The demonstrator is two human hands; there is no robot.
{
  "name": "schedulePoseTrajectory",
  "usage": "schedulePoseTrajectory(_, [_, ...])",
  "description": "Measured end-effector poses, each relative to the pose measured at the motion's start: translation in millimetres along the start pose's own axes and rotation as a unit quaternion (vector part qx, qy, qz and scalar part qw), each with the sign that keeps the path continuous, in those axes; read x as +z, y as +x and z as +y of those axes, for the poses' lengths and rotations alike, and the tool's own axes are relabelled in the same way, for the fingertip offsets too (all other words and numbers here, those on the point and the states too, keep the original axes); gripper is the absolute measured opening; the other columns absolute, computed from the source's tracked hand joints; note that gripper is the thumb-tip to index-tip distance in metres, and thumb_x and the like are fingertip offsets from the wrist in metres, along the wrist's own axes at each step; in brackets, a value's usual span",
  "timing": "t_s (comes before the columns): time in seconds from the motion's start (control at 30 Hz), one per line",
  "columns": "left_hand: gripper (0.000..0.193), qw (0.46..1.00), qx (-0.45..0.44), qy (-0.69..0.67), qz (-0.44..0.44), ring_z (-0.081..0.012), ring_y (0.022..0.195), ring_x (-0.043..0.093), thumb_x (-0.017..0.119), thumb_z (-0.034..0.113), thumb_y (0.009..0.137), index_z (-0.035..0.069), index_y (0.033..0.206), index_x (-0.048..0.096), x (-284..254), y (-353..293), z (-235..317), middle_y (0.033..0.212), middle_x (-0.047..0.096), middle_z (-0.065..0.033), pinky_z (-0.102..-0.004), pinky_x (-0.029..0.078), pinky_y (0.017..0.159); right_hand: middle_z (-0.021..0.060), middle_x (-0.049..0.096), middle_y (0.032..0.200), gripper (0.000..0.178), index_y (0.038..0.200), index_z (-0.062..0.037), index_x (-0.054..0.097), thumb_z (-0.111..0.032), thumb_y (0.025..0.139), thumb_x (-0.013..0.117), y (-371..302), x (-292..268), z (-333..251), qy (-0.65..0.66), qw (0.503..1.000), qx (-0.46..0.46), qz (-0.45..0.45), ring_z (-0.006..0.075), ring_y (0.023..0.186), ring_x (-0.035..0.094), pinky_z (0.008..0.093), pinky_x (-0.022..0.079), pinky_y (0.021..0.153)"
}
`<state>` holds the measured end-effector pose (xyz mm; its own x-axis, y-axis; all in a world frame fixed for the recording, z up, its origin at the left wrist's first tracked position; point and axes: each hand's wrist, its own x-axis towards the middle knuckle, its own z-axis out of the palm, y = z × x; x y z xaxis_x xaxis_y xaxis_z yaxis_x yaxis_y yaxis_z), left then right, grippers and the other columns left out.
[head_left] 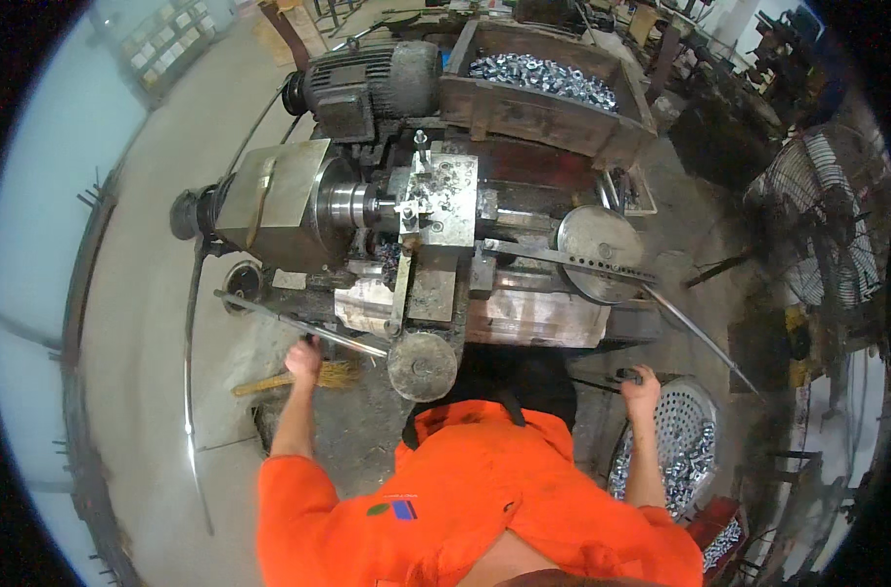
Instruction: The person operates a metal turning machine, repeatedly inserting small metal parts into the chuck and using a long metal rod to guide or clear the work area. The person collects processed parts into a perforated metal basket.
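Note:
My left hand [303,362] is closed at the left, below a long metal lever [303,321] that runs to a round disc [422,367] on the lathe. A small dark bit shows at its fingertips; what it is I cannot make out. My right hand [641,391] is closed on a dark handle-like piece [626,376], with a thin dark rod beside it. Below that hand stands a perforated metal basin [682,416] holding many small shiny metal parts [688,470]. The lathe's chuck end [347,205] and tool block [452,201] lie ahead of me.
A motor [372,83] and a wooden box [524,112] of metal parts sit behind the lathe. A second disc [602,252] with a long lever [700,338] reaches out right. A broom head [333,376] lies left; a caged fan [817,215] stands far right.

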<state>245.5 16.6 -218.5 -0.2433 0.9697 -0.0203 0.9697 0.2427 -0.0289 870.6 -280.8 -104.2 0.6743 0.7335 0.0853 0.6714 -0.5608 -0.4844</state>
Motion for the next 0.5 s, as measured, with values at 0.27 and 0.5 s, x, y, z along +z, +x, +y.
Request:
schedulePoseTrajectory(0.27, [0.048,0.977,0.163,0.016,-0.138,-0.0367,0.089,0.061,0.053,0.047,0.081,0.007,0.106,0.052,5,24,-26,0.095,0.063,-0.0187,-0.0458,0.048,0.076,0.0176,0.064,0.094,0.033,0.091,-0.0009,0.066,-0.010,0.060,0.059,29,-27,-60,0.076,0.996,-0.030,-0.018,0.0328,0.088,0.062,0.0350,0.047,0.080])
schedulePoseTrajectory(0.5, [0.050,0.976,0.102,-0.035,-0.190,-0.0333,0.094,0.060,0.056,0.045,0.080,0.006,0.111,0.054,-26,14,-24,0.097,0.063,-0.0185,-0.0418,0.048,0.078,0.0177,0.064,0.092,0.034,0.091,-0.0017,0.065,-0.009,0.058,0.060,105,-54,-179,0.123,0.959,-0.256,0.015,0.0332,0.086,0.062,0.0355,0.048,0.078])
